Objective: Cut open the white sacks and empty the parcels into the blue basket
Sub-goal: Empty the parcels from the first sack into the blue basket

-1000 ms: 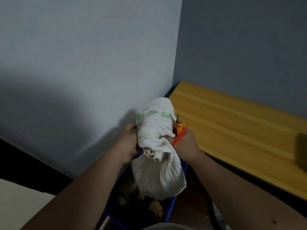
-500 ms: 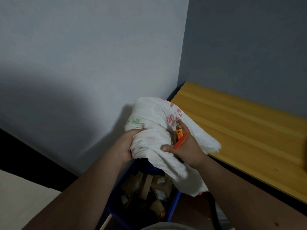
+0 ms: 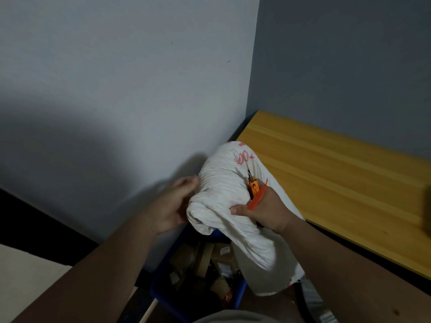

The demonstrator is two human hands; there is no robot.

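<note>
Right hand (image 3: pixel 265 212) grips white sack (image 3: pixel 224 183) over parcel-filled blue basket (image 3: pixel 163 283).

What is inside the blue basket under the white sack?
Brown cardboard parcels lie piled inside the blue basket, some with white labels. The bunched white sack, gripped by the right hand, hangs over the basket's far right part and hides what lies there.

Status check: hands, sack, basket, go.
Right hand grips white sack plus orange cutter. Left hand open beside it. Blue basket below holds parcels. Nothing blocking.
</note>
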